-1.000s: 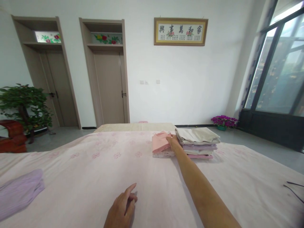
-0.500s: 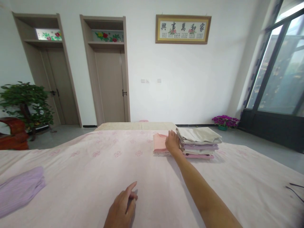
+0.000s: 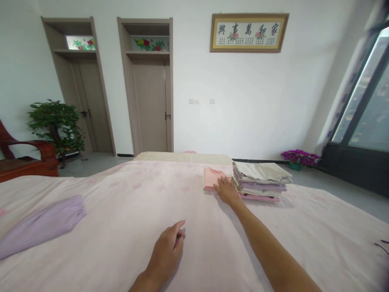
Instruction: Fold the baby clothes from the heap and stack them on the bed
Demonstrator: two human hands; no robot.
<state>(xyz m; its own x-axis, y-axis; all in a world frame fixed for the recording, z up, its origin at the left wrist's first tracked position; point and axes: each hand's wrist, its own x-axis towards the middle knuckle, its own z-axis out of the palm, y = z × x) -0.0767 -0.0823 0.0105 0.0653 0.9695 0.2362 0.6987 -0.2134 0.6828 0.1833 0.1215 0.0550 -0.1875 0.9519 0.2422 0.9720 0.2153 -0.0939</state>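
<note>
Head: right grip (image 3: 225,190) rests palm-down on pink cloth (image 3: 212,177).

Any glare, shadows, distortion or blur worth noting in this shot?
Head view: daylight through the window at right; same view: soft shadows beside the left hand and right forearm; same view: leftmost door frame leans, probably lens distortion; same view: no strong blur on the right hand.

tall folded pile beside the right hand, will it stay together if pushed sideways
The folded pile may shear, its layers sliding apart, since they look like separate cloths with nothing visible binding them. Its rumpled top cloth looks floppy, so it would probably sag if lifted by one edge.
</note>
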